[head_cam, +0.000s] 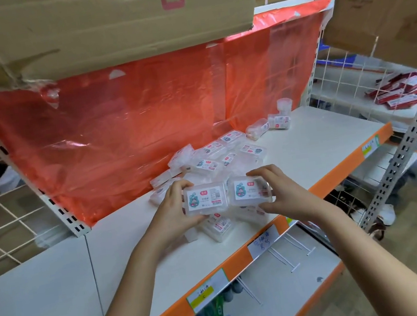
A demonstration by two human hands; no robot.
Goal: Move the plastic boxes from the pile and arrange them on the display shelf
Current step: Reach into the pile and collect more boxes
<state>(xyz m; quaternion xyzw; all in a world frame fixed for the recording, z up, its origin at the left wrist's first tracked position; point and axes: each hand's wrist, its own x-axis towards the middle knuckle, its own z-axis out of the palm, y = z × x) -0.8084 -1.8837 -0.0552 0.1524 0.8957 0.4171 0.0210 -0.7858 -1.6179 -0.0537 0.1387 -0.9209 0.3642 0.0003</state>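
White shelf (321,141): two hands, one box each.

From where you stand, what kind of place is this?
Probably a small shop or its stockroom: a display shelf with handwritten price tags, a pile of labelled plastic boxes, and cardboard cartons stacked above.

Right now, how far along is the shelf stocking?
Early. Done: a few boxes stand at the shelf's back right. In hand: left hand holds one box, right hand another. Left: the loose pile remains jumbled.
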